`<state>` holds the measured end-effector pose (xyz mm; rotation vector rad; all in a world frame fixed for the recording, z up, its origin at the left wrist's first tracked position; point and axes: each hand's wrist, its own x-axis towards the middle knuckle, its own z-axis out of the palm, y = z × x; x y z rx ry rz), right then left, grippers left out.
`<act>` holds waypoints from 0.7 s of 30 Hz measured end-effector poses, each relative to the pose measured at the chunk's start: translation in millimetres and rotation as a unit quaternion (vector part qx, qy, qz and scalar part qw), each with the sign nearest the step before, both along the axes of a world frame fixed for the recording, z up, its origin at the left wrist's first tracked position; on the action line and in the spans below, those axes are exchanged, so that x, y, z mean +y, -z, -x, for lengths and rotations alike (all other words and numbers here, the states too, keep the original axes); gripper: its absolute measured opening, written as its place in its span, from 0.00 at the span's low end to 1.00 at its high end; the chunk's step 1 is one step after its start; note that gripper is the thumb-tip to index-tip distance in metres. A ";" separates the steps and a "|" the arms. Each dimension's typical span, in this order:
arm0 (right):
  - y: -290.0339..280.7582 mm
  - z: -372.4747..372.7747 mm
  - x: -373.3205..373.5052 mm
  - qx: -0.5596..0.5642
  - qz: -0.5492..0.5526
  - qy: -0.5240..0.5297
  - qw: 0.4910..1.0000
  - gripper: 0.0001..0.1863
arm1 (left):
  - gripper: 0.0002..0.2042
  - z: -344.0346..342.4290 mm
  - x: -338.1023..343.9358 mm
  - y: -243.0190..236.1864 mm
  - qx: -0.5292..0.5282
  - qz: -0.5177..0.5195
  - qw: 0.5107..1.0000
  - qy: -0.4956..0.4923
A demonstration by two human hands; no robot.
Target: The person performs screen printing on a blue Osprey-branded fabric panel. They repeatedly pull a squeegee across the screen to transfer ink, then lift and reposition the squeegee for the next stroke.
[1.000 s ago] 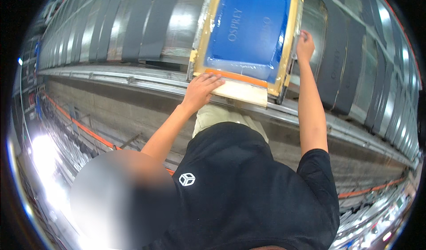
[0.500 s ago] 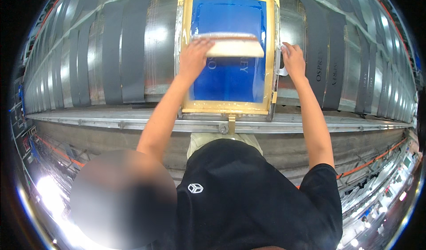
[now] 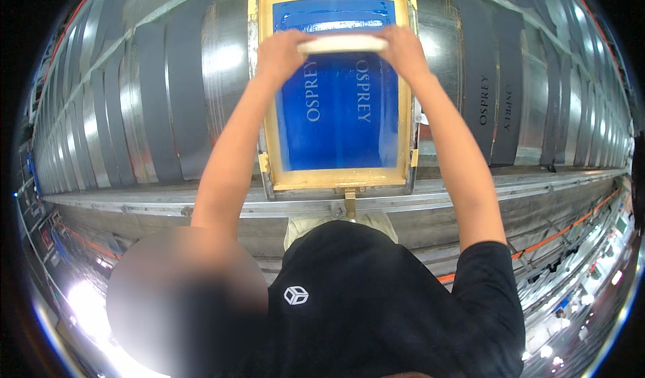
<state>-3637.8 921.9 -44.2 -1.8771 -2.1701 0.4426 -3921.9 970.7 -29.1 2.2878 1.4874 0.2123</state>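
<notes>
A squeegee [image 3: 344,43] with a pale handle lies across the far part of a blue printing screen [image 3: 336,139]. My left hand [image 3: 279,53] is closed round its left end, and my right hand [image 3: 406,50] grips the right end. Beyond the squeegee, a glossy wet band crosses the blue mesh. Two columns of pale lettering show on the mesh nearer to me. Yellow tape lines the screen's frame [image 3: 336,178], whose outer edges are metal. The squeegee's lower edge is hidden.
Dark grey fabric strips [image 3: 185,96] lie side by side on the long metal table [image 3: 225,62] to the left. More strips [image 3: 482,103], some with dark lettering, lie to the right. A metal rail [image 3: 282,207] runs along the table's near edge.
My right hand has left the frame's right edge and taken the squeegee's right end. The squeegee has moved farther from me and is now level, and the lettering is uncovered.
</notes>
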 end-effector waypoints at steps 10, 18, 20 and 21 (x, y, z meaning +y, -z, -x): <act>-16.2 44.3 -249.0 0.091 0.031 0.026 0.995 0.25 | 0.25 43.9 -248.4 -7.1 -0.042 -0.025 0.999 0.020; -20.0 11.0 -76.3 -0.092 -0.081 -0.024 0.992 0.24 | 0.23 21.8 -83.0 -7.8 0.021 -0.100 0.994 0.044; -6.2 -5.8 -13.4 -0.126 -0.121 -0.023 0.984 0.18 | 0.19 11.0 -16.4 2.2 0.017 -0.147 0.987 0.055; -3.0 -12.5 15.1 -0.127 -0.098 -0.012 0.987 0.18 | 0.17 3.9 11.3 1.6 0.021 -0.126 0.990 0.055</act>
